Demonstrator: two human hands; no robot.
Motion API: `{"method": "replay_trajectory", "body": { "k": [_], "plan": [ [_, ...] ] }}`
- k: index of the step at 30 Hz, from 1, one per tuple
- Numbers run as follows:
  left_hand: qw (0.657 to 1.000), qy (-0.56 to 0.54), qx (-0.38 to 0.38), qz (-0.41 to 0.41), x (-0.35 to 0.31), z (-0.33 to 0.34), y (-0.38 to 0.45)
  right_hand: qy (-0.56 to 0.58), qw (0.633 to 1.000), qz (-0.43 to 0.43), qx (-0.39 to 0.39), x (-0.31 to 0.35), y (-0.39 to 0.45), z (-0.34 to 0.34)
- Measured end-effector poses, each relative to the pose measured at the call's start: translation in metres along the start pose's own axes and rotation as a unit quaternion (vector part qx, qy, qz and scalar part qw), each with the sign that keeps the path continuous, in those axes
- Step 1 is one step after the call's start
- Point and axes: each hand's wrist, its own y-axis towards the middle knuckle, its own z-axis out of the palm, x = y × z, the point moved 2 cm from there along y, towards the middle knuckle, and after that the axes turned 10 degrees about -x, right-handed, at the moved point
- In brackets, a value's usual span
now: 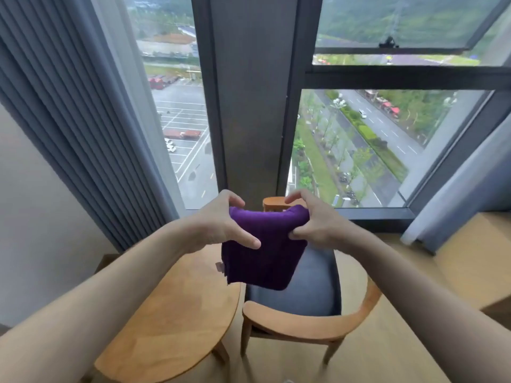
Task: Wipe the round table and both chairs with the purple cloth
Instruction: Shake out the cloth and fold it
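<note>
Purple cloth [265, 252] held folded above chair [309, 322].
Soft, light, limp; it is pinched at the top edge by left hand [218, 225] and right hand [315, 225].

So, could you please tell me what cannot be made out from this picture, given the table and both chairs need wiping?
- Head view: part of the chair seat and most of its backrest are hidden behind the purple cloth and both hands.
- The round table is partly covered by the left forearm.
- A second chair is not in view.
- Dirt on any surface is too fine to tell.
- The fingers of the left hand and right hand behind the cloth are hidden.
</note>
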Motion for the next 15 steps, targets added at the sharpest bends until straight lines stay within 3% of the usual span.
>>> {"method": "replay_trajectory", "body": {
  "k": [5,9,12,15],
  "plan": [
    [0.969,0.199,-0.021,0.142,-0.023,0.028,0.011,-0.128,0.985,-0.033,0.107,-0.011,-0.006,-0.025],
    [0.925,0.278,-0.058,0.254,-0.029,0.038,0.008,-0.205,0.973,-0.102,0.032,-0.009,-0.013,-0.042],
    [0.952,0.188,0.007,0.242,-0.036,0.026,0.007,-0.182,0.974,-0.135,-0.005,-0.007,-0.020,-0.064],
    [0.978,0.007,0.022,0.207,-0.050,0.005,0.011,0.051,0.994,-0.098,-0.008,-0.011,-0.023,-0.081]
  ]
}}
